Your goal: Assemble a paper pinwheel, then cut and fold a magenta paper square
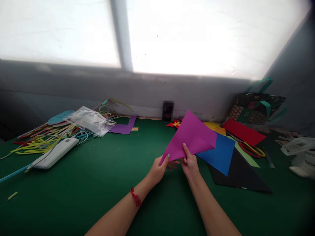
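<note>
Both my hands hold a sheet of magenta paper [190, 131] above the table. My left hand [157, 170] pinches its lower left corner, thumb on top and the other fingers below. Along the lower edge my right hand [189, 165] grips it, with one finger lying on the upper face and the rest curled beneath. The sheet's right corner looks bent or folded over. Behind it, to the right, lies a blue sheet [219, 154], partly covered by the magenta one, on top of a black sheet [242, 173].
On the green table [103, 196], a white power strip [56, 154] and a pile of coloured pipe cleaners [41, 141] lie left. Purple paper [121, 128] is at the back. Scissors [249, 150], red paper [243, 131] and a patterned bag [256, 108] are right.
</note>
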Demonstrator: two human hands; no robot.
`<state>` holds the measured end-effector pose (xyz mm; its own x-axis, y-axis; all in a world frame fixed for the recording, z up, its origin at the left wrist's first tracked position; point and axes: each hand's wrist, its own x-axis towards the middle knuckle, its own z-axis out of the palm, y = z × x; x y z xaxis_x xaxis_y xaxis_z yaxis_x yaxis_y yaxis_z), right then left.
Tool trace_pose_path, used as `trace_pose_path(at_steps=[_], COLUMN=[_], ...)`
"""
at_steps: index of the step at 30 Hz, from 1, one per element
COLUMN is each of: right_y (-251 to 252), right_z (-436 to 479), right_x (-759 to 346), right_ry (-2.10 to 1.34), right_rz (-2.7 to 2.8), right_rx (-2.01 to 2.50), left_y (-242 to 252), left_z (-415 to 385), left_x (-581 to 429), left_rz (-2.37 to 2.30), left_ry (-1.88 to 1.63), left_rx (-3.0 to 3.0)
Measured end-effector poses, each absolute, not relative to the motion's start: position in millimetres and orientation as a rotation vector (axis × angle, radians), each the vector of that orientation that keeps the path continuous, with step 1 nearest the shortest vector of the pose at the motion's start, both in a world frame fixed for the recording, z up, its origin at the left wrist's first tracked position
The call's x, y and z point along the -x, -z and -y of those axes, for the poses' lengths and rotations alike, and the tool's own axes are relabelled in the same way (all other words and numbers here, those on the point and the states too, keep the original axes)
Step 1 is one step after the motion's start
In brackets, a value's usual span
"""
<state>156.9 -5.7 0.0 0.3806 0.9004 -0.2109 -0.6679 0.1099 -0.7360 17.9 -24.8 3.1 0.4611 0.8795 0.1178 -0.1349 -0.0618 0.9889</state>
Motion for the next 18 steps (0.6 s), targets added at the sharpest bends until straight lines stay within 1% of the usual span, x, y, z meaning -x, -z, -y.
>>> trace_pose_path(at_steps=[4,18], right_y=[-0.7,-0.3], right_z=[6.2,6.8], right_x=[-158.1,-159.5], right_ry=[-1.155,-1.223], right_rz=[0.330,0.330], right_rx=[0.868,0.796], left_y=[-1.4,-6.7], left_z=[25.5,29.3], left_x=[-20.3,-19.2], left_rz=[-0.729,-0.723], left_ry=[-0.967,-0.995], left_rx=[-1.377,-1.470])
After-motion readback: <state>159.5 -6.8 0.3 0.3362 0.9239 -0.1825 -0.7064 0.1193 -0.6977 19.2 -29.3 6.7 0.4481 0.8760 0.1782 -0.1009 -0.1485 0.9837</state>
